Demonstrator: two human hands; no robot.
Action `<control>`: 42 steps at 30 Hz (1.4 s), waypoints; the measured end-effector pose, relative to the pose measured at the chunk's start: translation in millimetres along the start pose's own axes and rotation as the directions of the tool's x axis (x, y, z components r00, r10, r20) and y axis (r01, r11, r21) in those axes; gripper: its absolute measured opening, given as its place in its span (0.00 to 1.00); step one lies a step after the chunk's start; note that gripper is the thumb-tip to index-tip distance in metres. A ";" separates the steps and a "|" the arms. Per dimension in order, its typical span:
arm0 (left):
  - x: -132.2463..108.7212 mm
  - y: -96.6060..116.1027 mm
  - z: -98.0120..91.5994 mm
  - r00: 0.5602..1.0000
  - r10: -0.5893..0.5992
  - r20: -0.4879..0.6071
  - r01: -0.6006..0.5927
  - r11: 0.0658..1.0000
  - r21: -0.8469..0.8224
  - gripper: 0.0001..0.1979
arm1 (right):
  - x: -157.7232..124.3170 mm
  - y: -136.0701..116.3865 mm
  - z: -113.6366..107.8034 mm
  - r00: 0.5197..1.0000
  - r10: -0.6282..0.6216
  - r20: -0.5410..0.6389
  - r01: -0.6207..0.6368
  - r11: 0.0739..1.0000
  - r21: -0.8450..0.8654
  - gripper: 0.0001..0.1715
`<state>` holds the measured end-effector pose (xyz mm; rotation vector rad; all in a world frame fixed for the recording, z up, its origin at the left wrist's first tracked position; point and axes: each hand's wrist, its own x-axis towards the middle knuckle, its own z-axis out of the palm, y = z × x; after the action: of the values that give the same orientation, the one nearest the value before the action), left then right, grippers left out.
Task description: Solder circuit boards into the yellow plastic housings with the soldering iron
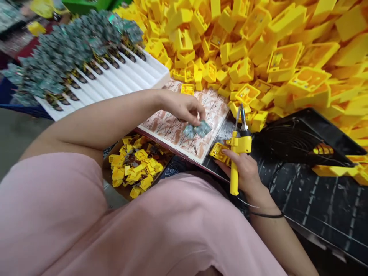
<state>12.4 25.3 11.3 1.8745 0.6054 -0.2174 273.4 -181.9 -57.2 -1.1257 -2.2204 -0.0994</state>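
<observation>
My left hand (pixel 188 109) reaches over the patterned board (pixel 178 134), its thumb and fingers closed on small blue-green circuit boards (pixel 197 129), which are blurred. How many of these the fingers grip, and how many only lie on the board, I cannot tell. My right hand (pixel 244 168) is wrapped round a yellow soldering gun (pixel 234 180), with its metal tips pointing up and away from me. The same hand also holds an open yellow plastic housing (pixel 220 152) beside the board's right edge. Part of that housing is covered by the fingers.
Yellow housings (pixel 241 69) are heaped across the back and right. On the left, a ridged white foam tray (pixel 123 82) bears wired circuit boards (pixel 77 46). A box of yellow pieces (pixel 140 165) stands below the board's near edge. A black fan (pixel 304 142) sits at right.
</observation>
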 end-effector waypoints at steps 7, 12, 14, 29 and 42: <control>-5.1 29.2 42.1 0.841 0.244 -0.483 0.172 0.726 0.666 0.15 | -1.0 -2.5 -4.6 1.000 0.002 -0.003 -0.002 1.000 0.008 0.21; -15.5 13.5 109.9 0.635 0.395 -0.664 0.340 0.629 0.699 0.18 | -0.5 -2.4 -4.2 1.000 0.010 0.023 -0.011 1.000 0.016 0.27; -11.5 3.0 132.6 0.633 0.404 -0.660 0.366 0.596 0.715 0.16 | -2.8 -2.3 -2.2 0.999 0.038 0.037 -0.039 0.999 0.017 0.32; -34.4 -49.8 57.0 0.422 0.012 -0.906 -0.125 0.991 -0.045 0.21 | -4.4 -3.3 -0.9 0.999 0.039 0.020 -0.037 0.997 -0.068 0.28; 6.5 -3.5 110.1 0.671 0.275 -0.689 0.312 0.738 0.599 0.22 | -1.7 -2.7 -1.7 0.998 0.042 0.038 -0.042 0.999 -0.005 0.33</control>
<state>31.0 -72.4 -36.4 2.7003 1.2414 0.4373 272.9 -185.4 -56.2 -1.1848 -2.2297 -0.0655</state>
